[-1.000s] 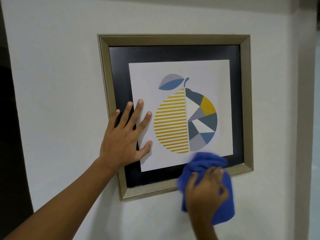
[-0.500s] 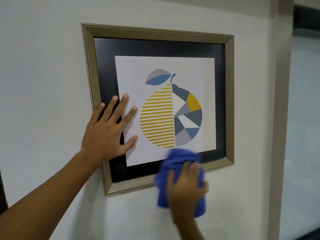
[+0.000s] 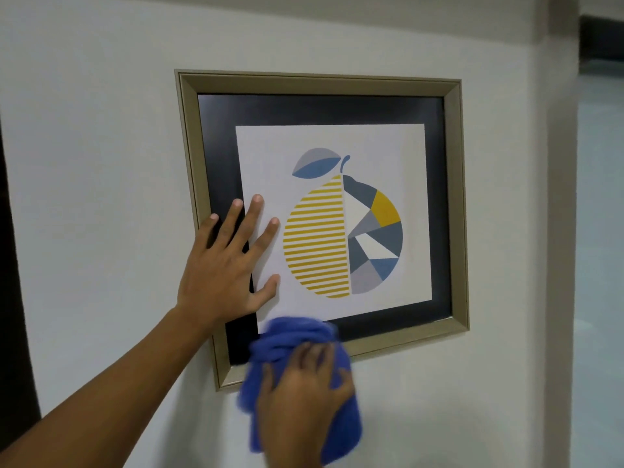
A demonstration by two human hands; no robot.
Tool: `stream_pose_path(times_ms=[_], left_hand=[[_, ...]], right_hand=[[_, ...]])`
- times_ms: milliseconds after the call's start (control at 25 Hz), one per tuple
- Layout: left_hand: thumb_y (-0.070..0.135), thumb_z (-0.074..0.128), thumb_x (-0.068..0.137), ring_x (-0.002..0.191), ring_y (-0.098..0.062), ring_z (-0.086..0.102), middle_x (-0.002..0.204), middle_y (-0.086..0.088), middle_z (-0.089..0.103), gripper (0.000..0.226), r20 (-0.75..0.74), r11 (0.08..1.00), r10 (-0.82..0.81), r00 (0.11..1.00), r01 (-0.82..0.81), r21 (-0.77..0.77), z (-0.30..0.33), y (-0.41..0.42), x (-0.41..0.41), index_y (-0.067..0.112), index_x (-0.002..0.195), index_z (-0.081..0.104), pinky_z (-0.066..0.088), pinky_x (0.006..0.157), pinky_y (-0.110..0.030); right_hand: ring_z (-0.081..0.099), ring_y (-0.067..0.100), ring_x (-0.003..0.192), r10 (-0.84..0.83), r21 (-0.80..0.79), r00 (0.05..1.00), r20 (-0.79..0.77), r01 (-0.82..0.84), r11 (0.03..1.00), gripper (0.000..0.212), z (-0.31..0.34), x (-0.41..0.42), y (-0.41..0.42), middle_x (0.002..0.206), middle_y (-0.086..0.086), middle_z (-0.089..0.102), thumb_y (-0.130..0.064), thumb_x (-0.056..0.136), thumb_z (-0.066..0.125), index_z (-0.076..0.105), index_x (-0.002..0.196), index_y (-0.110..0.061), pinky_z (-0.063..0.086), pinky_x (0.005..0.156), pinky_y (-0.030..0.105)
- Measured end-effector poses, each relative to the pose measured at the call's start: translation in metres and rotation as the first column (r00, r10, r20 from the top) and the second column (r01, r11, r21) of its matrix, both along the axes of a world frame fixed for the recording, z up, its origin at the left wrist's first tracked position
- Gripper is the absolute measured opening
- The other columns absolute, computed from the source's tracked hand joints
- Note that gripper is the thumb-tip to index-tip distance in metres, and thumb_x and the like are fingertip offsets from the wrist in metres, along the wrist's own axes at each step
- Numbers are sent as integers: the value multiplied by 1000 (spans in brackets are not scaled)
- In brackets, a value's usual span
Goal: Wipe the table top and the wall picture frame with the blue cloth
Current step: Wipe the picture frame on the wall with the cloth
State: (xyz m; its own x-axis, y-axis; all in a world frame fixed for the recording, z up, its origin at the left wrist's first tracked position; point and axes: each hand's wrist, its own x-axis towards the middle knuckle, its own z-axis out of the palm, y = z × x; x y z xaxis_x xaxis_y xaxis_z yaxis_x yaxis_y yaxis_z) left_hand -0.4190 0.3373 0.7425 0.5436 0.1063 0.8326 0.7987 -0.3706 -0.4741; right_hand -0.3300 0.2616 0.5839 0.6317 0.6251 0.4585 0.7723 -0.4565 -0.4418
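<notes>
A gold picture frame (image 3: 320,84) hangs tilted on the white wall, with a black mat and a striped yellow fruit print inside. My left hand (image 3: 224,265) lies flat with fingers spread on the frame's left side, over the glass. My right hand (image 3: 300,396) presses the bunched blue cloth (image 3: 293,336) against the frame's bottom rail, near its lower left corner. The cloth hides that stretch of rail and hangs down over the wall. No table top is in view.
The white wall (image 3: 94,163) ends at a corner post (image 3: 560,231) on the right, with a glass pane (image 3: 601,231) beyond it. A dark opening (image 3: 13,298) runs down the left edge.
My right hand has slid the blue cloth leftward along the bottom rail, from the lower right part toward the lower left corner. My left hand stays pressed on the frame.
</notes>
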Motion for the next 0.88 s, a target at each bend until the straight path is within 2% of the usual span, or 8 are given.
stream_pose_path(times_ms=[80, 160, 240, 320, 520, 640, 760, 880], left_hand=[[70, 31, 89, 155, -35, 11, 170, -11, 5, 87, -7, 1000, 6, 1000, -6, -1, 0, -1, -2, 22, 160, 16, 14, 121, -53], [70, 32, 89, 155, -34, 11, 170, -10, 5, 87, -5, 1000, 0, 1000, 0, -3, 0, -2, -4, 23, 160, 17, 13, 122, -52], [70, 34, 88, 155, -34, 12, 170, -10, 7, 87, -2, 1000, -8, 1000, 8, -11, 1, -2, -5, 23, 160, 18, 13, 122, -51], [70, 35, 88, 155, -34, 13, 170, -10, 9, 88, -11, 1000, -19, 1000, 19, -22, 1, -2, -6, 23, 160, 19, 14, 122, -51], [70, 32, 89, 155, -34, 12, 170, -11, 10, 86, 4, 999, -38, 999, 38, -39, 3, -4, -4, 22, 159, 21, 18, 123, -55], [71, 30, 89, 155, -35, 10, 170, -11, 9, 86, 2, 998, -46, 999, 46, -49, 3, -4, -3, 23, 159, 21, 17, 123, -55], [70, 31, 89, 155, -35, 10, 170, -11, 10, 86, -3, 996, -58, 998, 58, -60, 1, -3, -2, 22, 159, 21, 17, 123, -56], [69, 33, 89, 155, -36, 12, 170, -12, 10, 86, -18, 993, -65, 998, 63, -98, 2, -7, -2, 21, 159, 21, 20, 121, -56]], right_hand=[[58, 37, 125, 106, -76, 993, 45, -102, 992, 72, -10, -47, 9, 127, 16, 68, -56, 60, 81, 72, 116, -11, 31, 104, 59], [54, 37, 123, 143, -66, 989, -32, -145, 987, 65, -2, -48, 9, 120, 13, 73, -57, 59, 80, 78, 106, -12, 21, 109, 57], [60, 37, 120, 180, -20, 984, 4, -180, 983, 64, -7, -20, -10, 120, 14, 72, -64, 87, 44, 77, 108, -13, 30, 103, 57], [64, 38, 118, 169, 151, 984, 49, -174, 973, 76, -14, 12, -21, 127, 18, 67, -56, 98, 14, 70, 119, -10, 42, 98, 60], [53, 40, 123, -252, 349, 967, -50, 253, 903, 58, 7, 165, -35, 131, 25, 58, -47, 100, 31, 54, 126, -2, 38, 101, 59], [44, 41, 134, -315, 377, 936, -158, 352, 857, 53, 13, 183, -30, 140, 28, 51, -36, 100, 44, 48, 135, 3, 36, 102, 57], [40, 39, 138, -239, 407, 946, -219, 311, 859, 58, 15, 135, -17, 148, 24, 45, -36, 97, 48, 41, 142, 0, 35, 103, 54], [35, 18, 144, -57, 259, 997, -48, 67, 964, 68, 13, 64, -18, 154, 2, 41, -59, 93, 42, 36, 148, -19, 23, 118, 40]])
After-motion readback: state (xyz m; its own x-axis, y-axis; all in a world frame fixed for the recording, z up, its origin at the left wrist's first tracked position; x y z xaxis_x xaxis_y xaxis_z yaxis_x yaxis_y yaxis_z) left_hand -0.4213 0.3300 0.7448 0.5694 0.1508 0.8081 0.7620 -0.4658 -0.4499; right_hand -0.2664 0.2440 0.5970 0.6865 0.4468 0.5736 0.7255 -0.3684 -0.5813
